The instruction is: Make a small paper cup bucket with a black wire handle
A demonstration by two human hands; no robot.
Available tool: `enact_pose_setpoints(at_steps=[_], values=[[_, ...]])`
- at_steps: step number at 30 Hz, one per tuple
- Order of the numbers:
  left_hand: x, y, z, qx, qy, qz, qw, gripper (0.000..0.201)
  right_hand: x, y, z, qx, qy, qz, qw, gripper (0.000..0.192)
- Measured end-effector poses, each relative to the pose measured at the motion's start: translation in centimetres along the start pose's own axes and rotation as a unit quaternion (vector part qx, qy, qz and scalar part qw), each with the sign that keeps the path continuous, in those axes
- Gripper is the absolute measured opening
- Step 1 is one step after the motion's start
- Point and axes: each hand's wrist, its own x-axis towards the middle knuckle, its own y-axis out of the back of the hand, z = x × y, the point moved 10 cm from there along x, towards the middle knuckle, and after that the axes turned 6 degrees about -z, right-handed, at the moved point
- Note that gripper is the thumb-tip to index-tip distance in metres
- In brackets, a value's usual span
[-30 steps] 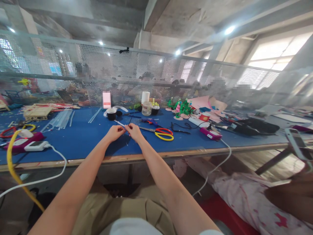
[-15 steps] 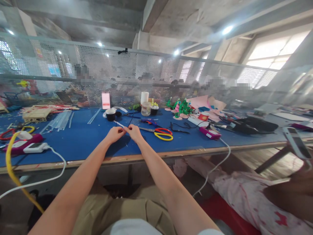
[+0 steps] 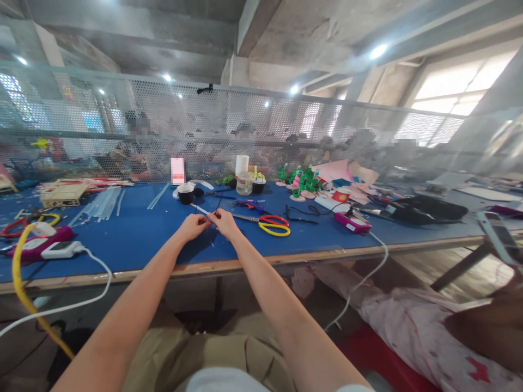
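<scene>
Over the blue table top, my left hand (image 3: 193,226) and my right hand (image 3: 223,222) meet fingertip to fingertip, both closed in a pinch. A thin dark strand (image 3: 219,202) sticks up from the right fingers, and a similar short dark end rises by the left ones. Whether these are one piece cannot be made out. Just beyond the fingertips lies a narrow white strip (image 3: 199,207). Scissors (image 3: 274,225) with red and yellow handles rest to the right of my right hand. Behind the left hand stands a small black cup (image 3: 186,193) with a white rim.
Clear glue sticks (image 3: 104,202) and a wooden frame (image 3: 65,193) lie left. A glue gun (image 3: 251,205), a glass jar (image 3: 244,183) and green figures (image 3: 306,182) stand behind. Purple power strips (image 3: 352,222) trail white cables. At right sits another person (image 3: 408,321) holding a phone (image 3: 498,237).
Both hands hold the same pinch and have hardly moved. The whole view has shifted slightly, with the table a little lower in the picture.
</scene>
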Motion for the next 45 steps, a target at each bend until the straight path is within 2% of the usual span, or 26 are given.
enact_pose_setpoints(at_steps=[9, 16, 25, 34, 45], values=[[-0.2, 0.1, 0.6, -0.005, -0.012, 0.003, 1.000, 0.020, 0.1, 0.5, 0.6, 0.003, -0.019, 0.022, 1.000, 0.030], [-0.4, 0.2, 0.6, -0.012, -0.017, 0.003, 1.000, 0.024, -0.2, -0.6, 0.2, 0.041, -0.013, -0.018, 0.999, 0.022], [-0.5, 0.8, 0.4, 0.002, -0.024, 0.005, 1.000, 0.025, 0.0, -0.5, 0.9, 0.054, -0.023, -0.016, 0.998, 0.025], [-0.5, 1.0, 0.2, 0.046, -0.014, 0.019, 0.999, 0.019, -0.1, -0.6, 0.8, 0.041, -0.024, -0.022, 0.999, 0.027], [-0.5, 0.7, 0.4, 0.044, -0.007, 0.009, 0.999, 0.021, 0.0, 0.0, 0.7, 0.001, -0.019, 0.001, 1.000, 0.026]])
